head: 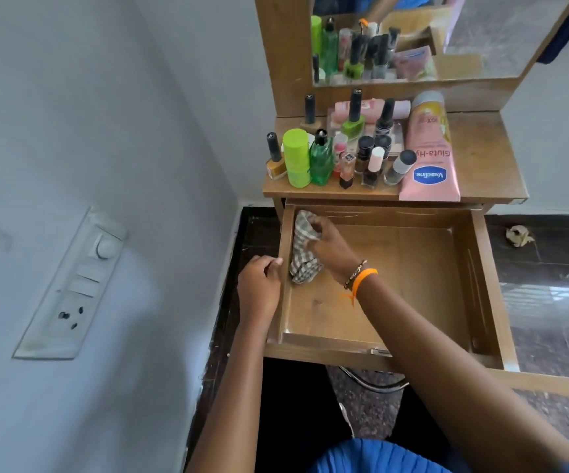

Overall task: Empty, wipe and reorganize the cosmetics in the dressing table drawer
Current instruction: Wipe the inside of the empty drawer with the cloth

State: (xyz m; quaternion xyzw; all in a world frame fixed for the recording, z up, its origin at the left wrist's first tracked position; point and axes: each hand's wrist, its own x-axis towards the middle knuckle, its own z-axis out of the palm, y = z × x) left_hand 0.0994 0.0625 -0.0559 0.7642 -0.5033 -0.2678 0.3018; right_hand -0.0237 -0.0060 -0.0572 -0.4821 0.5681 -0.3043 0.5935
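The left hand (259, 288) curls over the left wall of the open wooden drawer (480, 285), its grip closed on that edge. Farther in, the right hand (327, 247) clutches a checked grey-and-white cloth (301, 264) against the drawer's far left corner. Beyond, on the wooden tabletop (487, 158), stand nail-polish bottles (353, 114), a green cylindrical container (296, 157) and a pink Vaseline tube (428, 155).

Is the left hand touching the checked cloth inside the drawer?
Apart. The head view shows the left hand gripping the drawer's left wall, while the cloth lies inside, held by the right hand.
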